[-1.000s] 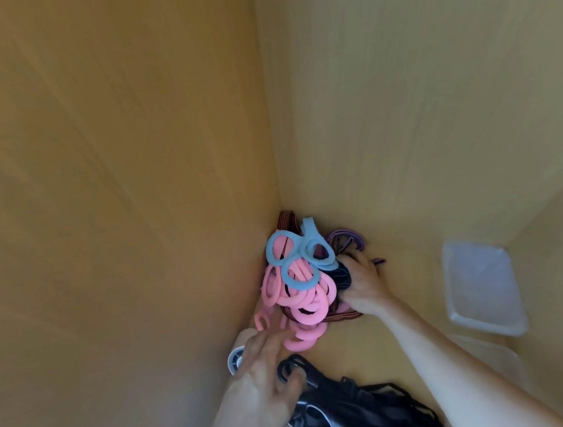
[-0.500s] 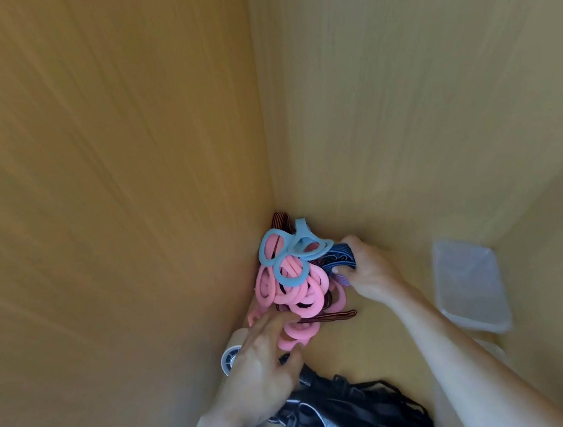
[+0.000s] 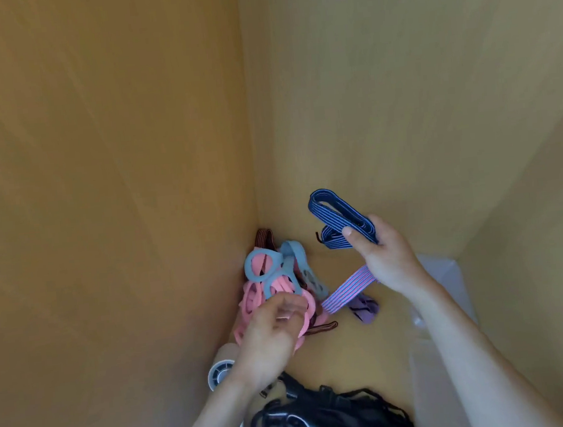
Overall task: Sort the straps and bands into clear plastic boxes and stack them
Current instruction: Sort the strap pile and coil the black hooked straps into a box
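A heap of pink bands (image 3: 252, 300) and light blue rings (image 3: 290, 267) fills the corner of a wooden compartment. My left hand (image 3: 268, 338) rests on the pink bands with fingers curled round them. My right hand (image 3: 386, 258) is raised above the floor and grips a folded dark blue striped strap (image 3: 340, 218); a purple-pink striped strap (image 3: 344, 291) hangs from the same hand down to the heap. A brown strap (image 3: 264, 237) pokes up behind the rings. A clear plastic box (image 3: 451, 276) lies to the right, partly hidden by my right forearm.
A tangle of black straps with buckles (image 3: 327, 419) lies at the near edge. A white roll (image 3: 220, 374) sits by my left wrist. Wooden walls (image 3: 106, 161) close the space on the left, back and right. A lilac strap (image 3: 365, 310) lies on the floor.
My right hand has lifted up and to the right out of the heap, pulling the dark blue strap and the purple-pink strap with it. My left hand moved forward onto the pink bands.
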`<action>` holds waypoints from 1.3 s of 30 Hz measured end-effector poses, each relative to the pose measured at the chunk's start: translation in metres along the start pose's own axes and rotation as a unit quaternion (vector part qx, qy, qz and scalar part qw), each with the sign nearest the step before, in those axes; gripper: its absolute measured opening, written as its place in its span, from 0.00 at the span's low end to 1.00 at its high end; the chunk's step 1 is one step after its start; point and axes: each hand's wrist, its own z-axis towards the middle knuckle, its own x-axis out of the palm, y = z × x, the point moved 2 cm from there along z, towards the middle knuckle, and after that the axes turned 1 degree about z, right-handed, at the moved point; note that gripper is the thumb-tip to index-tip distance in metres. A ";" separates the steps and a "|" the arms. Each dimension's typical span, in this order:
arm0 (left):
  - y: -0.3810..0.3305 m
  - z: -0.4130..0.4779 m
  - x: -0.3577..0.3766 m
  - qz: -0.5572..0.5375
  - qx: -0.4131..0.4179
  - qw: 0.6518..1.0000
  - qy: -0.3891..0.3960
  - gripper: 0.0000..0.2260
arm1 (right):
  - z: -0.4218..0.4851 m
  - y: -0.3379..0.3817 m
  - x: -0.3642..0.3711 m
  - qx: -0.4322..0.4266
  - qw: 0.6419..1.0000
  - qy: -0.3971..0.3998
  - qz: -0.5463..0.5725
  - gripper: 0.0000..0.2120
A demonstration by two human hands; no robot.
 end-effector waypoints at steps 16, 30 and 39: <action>-0.042 0.032 0.045 -0.062 0.088 0.982 0.152 0.08 | -0.044 0.034 -0.021 0.072 0.958 -0.109 0.256 0.14; -0.090 0.038 0.060 -0.237 0.046 0.949 0.203 0.23 | -0.070 0.024 -0.052 0.122 0.944 -0.041 0.304 0.20; -0.089 0.032 0.065 -0.283 0.001 0.943 0.177 0.13 | -0.083 0.010 -0.056 0.139 0.935 -0.050 0.322 0.10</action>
